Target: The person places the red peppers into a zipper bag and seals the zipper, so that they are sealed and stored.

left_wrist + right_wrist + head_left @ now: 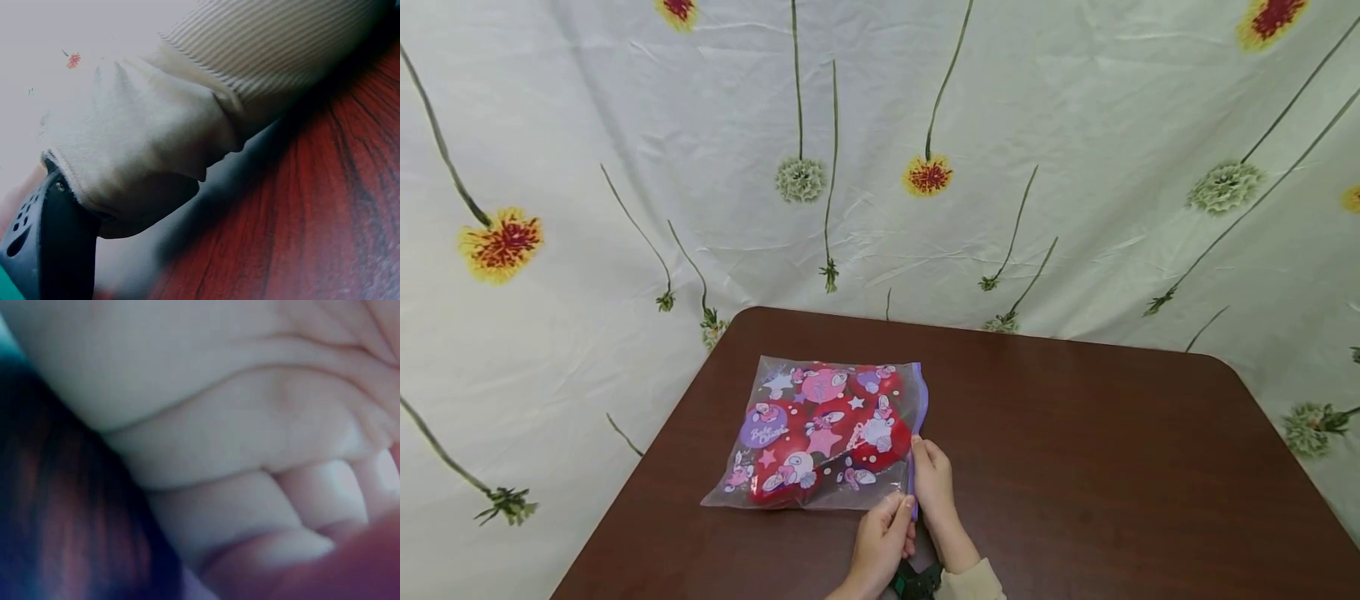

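Note:
A clear zip bag [842,500] printed with pink and purple stars, circles and cartoon figures lies on the brown table, with something red inside. Its purple zip edge [922,392] runs down the right side. Near the lower right corner my left hand [876,537] pinches that edge between thumb and fingers. Just above it, my right hand [934,483] grips the same edge. The right wrist view is filled by the palm and curled fingers [225,500]. In the left wrist view a beige sleeve [144,125] shows, with the left fingers out of sight.
The brown table [1097,450] extends to the right of the bag, its far edge against a pale curtain [865,100] printed with flowers. A black device with green [917,579] is at the wrists, and a black strap [65,231] shows in the left wrist view.

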The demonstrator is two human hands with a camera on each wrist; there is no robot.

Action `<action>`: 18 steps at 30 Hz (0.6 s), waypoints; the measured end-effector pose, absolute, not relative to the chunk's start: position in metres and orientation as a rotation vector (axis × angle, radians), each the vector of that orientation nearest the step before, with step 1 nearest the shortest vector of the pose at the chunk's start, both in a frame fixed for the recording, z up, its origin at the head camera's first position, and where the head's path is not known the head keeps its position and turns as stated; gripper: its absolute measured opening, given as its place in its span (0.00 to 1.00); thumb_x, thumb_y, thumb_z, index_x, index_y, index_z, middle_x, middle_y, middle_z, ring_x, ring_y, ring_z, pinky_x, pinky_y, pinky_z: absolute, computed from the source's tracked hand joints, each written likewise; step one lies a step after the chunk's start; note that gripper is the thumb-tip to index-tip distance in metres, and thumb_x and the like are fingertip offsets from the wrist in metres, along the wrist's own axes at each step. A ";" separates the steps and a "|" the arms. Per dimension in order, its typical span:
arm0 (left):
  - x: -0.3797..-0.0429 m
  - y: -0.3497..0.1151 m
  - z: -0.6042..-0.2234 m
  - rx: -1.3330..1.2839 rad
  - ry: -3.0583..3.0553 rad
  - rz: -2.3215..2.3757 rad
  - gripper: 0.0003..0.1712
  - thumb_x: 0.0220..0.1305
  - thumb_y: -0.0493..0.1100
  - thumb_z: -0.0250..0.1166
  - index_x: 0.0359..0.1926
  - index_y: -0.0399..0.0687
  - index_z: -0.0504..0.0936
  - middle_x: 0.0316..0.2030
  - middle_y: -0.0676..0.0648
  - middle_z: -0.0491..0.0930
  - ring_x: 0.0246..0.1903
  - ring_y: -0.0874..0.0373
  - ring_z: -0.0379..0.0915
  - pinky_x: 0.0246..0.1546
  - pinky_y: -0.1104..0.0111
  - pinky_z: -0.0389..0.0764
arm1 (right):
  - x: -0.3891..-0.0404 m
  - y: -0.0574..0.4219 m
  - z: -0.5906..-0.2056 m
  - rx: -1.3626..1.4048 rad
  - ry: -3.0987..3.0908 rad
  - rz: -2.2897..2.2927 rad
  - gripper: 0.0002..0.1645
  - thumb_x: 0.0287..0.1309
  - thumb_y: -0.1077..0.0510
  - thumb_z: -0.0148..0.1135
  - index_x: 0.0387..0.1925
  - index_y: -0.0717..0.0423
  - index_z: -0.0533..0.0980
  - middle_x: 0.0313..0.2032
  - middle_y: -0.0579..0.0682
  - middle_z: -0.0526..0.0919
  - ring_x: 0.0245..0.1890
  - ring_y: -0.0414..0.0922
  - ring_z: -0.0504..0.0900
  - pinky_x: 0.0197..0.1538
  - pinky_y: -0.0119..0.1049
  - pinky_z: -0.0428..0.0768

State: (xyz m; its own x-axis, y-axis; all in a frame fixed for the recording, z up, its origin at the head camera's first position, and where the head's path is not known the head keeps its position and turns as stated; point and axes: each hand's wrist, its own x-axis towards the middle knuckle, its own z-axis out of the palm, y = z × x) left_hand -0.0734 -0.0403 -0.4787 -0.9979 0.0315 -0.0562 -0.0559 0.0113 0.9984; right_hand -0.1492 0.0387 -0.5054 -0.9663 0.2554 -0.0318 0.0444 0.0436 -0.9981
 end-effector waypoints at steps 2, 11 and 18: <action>-0.076 -0.040 -0.487 -0.023 2.211 2.156 0.16 0.69 0.35 0.51 0.25 0.29 0.71 0.16 0.51 0.69 0.11 0.67 0.65 0.13 0.77 0.69 | -0.150 0.039 -0.506 -0.313 -2.155 2.037 0.22 0.65 0.57 0.51 0.17 0.65 0.65 0.13 0.44 0.62 0.16 0.40 0.59 0.20 0.29 0.57; -0.084 -0.037 -0.516 -0.033 2.235 2.189 0.17 0.70 0.39 0.52 0.24 0.34 0.73 0.16 0.53 0.69 0.12 0.67 0.66 0.15 0.76 0.72 | -0.157 0.045 -0.507 -0.245 -2.163 2.146 0.22 0.67 0.56 0.49 0.20 0.67 0.69 0.14 0.44 0.65 0.16 0.37 0.64 0.21 0.28 0.63; -0.084 -0.037 -0.516 -0.046 2.100 2.294 0.17 0.70 0.37 0.51 0.27 0.27 0.73 0.17 0.48 0.72 0.17 0.66 0.72 0.22 0.75 0.77 | -0.153 0.056 -0.487 0.012 -2.239 2.305 0.21 0.70 0.60 0.40 0.26 0.74 0.68 0.17 0.46 0.67 0.17 0.36 0.66 0.24 0.28 0.66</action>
